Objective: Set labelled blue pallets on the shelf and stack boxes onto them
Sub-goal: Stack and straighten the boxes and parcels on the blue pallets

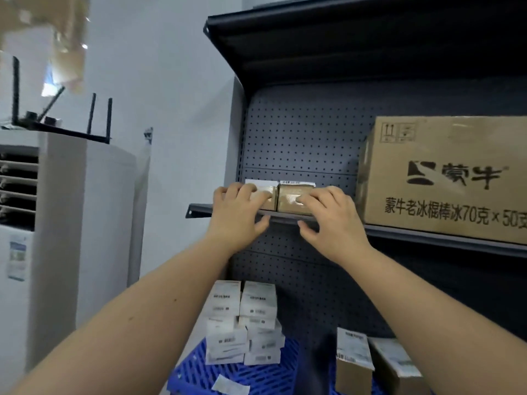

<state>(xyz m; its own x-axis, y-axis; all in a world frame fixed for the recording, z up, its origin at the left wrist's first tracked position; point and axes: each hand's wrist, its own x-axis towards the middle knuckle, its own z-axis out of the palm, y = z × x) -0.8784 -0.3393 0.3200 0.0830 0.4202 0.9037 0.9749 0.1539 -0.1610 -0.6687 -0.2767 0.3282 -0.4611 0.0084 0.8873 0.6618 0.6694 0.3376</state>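
Observation:
Two small brown boxes with white labels stand side by side on the dark middle shelf [399,233], near its left end. My left hand [238,212] rests its fingers on the left box [266,195]; my right hand [330,215] presses on the right box [293,199]. Both thumbs hang below the shelf's front edge. On the shelf below lies a blue pallet [256,374] carrying a stack of white labelled boxes [245,323]. A loose white label [231,384] lies on the pallet's near part. Two brown boxes [370,363] stand to the pallet's right.
A large brown carton [445,178] with printed characters fills the middle shelf's right side. The pegboard back panel [299,138] closes the rear. An upper shelf [342,32] overhangs. A white standing air conditioner [57,238] with a router [57,121] on top is at the left.

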